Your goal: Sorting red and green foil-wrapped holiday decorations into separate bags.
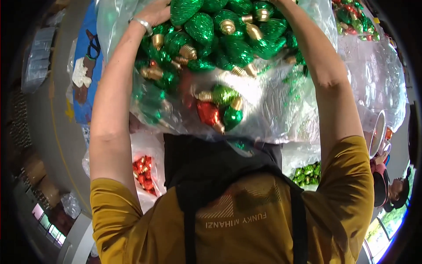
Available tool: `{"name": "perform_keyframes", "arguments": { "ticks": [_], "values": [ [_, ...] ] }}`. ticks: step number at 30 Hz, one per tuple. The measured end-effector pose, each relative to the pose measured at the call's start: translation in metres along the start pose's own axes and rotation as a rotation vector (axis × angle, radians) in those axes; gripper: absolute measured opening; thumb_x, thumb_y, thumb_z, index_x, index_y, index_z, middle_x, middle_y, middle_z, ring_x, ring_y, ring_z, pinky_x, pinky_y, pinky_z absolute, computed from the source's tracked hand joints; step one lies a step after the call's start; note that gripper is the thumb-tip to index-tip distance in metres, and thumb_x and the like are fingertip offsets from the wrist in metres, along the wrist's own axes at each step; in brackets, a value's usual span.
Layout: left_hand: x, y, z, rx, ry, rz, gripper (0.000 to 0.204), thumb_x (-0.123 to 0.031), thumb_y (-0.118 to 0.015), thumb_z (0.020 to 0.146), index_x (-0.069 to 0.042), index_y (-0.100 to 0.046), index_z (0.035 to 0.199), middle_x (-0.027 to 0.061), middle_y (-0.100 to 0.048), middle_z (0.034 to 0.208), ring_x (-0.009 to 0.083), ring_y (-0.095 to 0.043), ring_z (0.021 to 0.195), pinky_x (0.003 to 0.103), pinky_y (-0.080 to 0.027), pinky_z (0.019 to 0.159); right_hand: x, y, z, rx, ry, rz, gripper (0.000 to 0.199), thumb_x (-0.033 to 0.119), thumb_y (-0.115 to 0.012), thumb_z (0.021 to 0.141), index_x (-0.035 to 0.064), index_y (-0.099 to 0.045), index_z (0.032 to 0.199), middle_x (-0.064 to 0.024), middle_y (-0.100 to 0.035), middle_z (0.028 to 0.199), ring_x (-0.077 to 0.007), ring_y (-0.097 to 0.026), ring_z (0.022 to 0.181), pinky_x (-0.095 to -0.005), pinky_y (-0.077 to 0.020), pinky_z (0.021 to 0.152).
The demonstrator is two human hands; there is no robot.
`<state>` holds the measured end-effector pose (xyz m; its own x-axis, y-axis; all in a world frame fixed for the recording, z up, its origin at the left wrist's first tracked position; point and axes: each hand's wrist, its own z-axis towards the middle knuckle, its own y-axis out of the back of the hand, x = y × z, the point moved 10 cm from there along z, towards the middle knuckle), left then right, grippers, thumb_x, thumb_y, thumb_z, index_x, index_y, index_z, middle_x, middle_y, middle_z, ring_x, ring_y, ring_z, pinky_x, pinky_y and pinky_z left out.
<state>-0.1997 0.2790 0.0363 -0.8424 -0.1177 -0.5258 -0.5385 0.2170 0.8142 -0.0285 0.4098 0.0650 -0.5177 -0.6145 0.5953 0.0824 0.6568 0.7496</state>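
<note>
My left grip [154,12], at 11 o'clock, and right grip [282,2], at 1, flank the glossy green ornaments [200,28] at 12; how open, or holding what, I can't tell. Probably light, slick, fragile: best cupped round the middle.

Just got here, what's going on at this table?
A person has both arms stretched around a pile of shiny green bulb-shaped ornaments with gold caps, on clear plastic. The left hand is at the pile's left edge, fingers hidden; the right hand is mostly cut off at the top, so its grip can't be told. A red ornament lies nearer the body, beside two green ones. Lower down are red ornaments at left and lighter green ones at right.
</note>
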Motion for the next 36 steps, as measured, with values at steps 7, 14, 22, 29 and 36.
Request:
{"name": "perform_keyframes", "arguments": {
  "ticks": [7, 14, 22, 29, 36],
  "values": [
    [-0.098, -0.02, -0.034, -0.192, -0.257, 0.218, 0.059, -0.038, -0.064, 0.08, -0.006, -0.052, 0.128, 0.0121, -0.057, 0.122, 0.0358, -0.052, 0.112, 0.043, -0.04, 0.096, 0.043, -0.035, -0.042, 0.162, 0.213, 0.01, 0.071, 0.051, -0.059, 0.079, 0.0062, -0.046, 0.133, -0.0214, -0.05, 0.128, -0.035, -0.048, 0.118, -0.0413, -0.0377, 0.101],
    [-0.15, 0.042, -0.159, -0.576, -0.298, 0.22, 0.036, -0.024, -0.055, 0.088, -0.004, -0.056, 0.118, 0.0159, -0.059, 0.116, 0.0313, -0.056, 0.107, 0.036, -0.042, 0.092, 0.117, 0.014, -0.205, -0.435, 0.05, -0.239, 0.044, 0.041, -0.058, 0.086, 0.0029, -0.063, 0.108, -0.0143, -0.06, 0.113, -0.0333, -0.056, 0.105, -0.0385, -0.0454, 0.087],
    [-0.232, -0.064, -0.284, -0.419, -0.53, 0.155, 0.028, -0.007, -0.069, 0.074, -0.002, -0.061, 0.101, 0.0077, -0.06, 0.101, 0.0267, -0.059, 0.091, 0.045, -0.036, 0.098, 0.124, -0.07, -0.343, -0.677, -0.054, -0.032, 0.026, 0.017, -0.061, 0.085, 0.0028, -0.058, 0.106, -0.0162, -0.063, 0.097, -0.0322, -0.062, 0.087, -0.0375, -0.0486, 0.079],
    [-0.259, -0.087, -0.287, -0.374, -0.726, 0.01, 0.013, -0.006, -0.063, 0.075, -0.008, -0.065, 0.087, 0.0052, -0.058, 0.085, 0.0206, -0.058, 0.088, 0.043, -0.038, 0.094, 0.013, -0.15, -0.343, -0.779, -0.367, 0.025, 0.059, 0.038, -0.062, 0.082, 0.0078, -0.044, 0.129, -0.024, -0.052, 0.116, -0.0401, -0.057, 0.099, -0.0445, -0.047, 0.082],
    [-0.264, -0.098, -0.305, -0.583, -0.637, 0.277, 0.016, -0.006, -0.069, 0.079, -0.004, -0.065, 0.094, 0.0069, -0.063, 0.083, 0.0226, -0.057, 0.071, 0.036, -0.041, 0.065, 0.008, -0.157, -0.341, -0.892, -0.229, 0.006, 0.051, 0.029, -0.063, 0.082, 0.0092, -0.046, 0.127, -0.0174, -0.056, 0.11, -0.0346, -0.054, 0.104, -0.044, -0.045, 0.086]
  ]
}}
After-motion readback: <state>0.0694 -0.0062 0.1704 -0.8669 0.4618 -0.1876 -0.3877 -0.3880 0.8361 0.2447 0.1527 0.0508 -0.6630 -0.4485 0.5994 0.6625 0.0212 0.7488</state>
